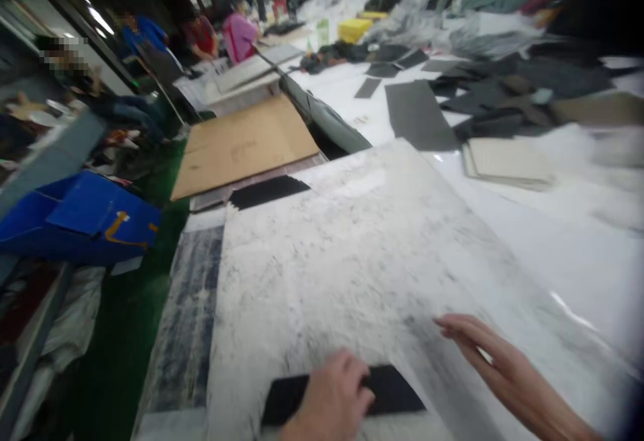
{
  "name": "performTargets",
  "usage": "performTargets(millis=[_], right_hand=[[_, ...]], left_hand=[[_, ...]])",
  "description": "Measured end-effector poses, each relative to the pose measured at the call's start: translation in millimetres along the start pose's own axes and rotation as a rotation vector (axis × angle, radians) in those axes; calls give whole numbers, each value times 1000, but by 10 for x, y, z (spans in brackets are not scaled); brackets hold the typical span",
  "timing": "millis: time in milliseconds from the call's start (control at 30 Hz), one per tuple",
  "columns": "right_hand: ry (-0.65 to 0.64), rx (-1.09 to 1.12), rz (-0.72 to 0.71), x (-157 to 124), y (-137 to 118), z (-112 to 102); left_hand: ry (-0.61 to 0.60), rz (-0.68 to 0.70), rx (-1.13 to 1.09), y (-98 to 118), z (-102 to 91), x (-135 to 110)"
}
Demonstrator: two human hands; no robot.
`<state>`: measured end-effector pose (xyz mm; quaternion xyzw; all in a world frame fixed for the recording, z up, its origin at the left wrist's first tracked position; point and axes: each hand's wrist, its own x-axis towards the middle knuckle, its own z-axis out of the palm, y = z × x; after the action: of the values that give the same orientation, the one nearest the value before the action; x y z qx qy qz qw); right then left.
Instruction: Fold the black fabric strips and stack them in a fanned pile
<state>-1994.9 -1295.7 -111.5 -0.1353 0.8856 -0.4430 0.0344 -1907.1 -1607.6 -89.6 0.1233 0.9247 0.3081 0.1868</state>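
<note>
Our left hand [329,394] lies over a black piece [395,390] at 6 o'clock, on top of a mottled white sheet [342,260]. Its grip sits together on the piece, though we cannot tell whether it clamps or only presses. Our right hand [503,360] is at 5 o'clock with its grip apart, the fingers [467,333] stretched out long over the sheet (their tips may touch it; we cannot tell).

As for how far things stand, one more black strip [266,191] lies at the sheet's far edge at 11 o'clock. Many dark grey pieces [417,115] lie spread and heaped on the white desk [578,280] at 1 o'clock, with a squared stack of pale sheets [506,162] at 2 o'clock. Much of the material lies loose, and only that stack looks gathered. A cardboard sheet [241,145] lies at 11 o'clock, and a blue folded box [85,219] sits at 10 o'clock beside the green floor [115,360]. A co-worker in a pink top [240,37] stands far off at 11 o'clock.
</note>
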Motion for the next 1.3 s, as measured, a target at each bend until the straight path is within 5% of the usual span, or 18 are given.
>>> performTargets(millis=[167, 367, 600, 967, 1300], right_hand=[[-33, 57, 167, -958, -340, -151], [-98, 164, 180, -1524, -463, 71], [-189, 202, 67, -1541, -564, 159], [-482, -229, -324, -1187, -858, 433], [-442, -417, -218, -1211, -889, 699]], left_hand=[[63, -105, -26, 145, -142, -288], [-10, 74, 220, 505, 153, -157], [40, 32, 395, 541, 289, 132], [13, 11, -34, 346, 125, 181], [-36, -85, -470, 123, 71, 196]])
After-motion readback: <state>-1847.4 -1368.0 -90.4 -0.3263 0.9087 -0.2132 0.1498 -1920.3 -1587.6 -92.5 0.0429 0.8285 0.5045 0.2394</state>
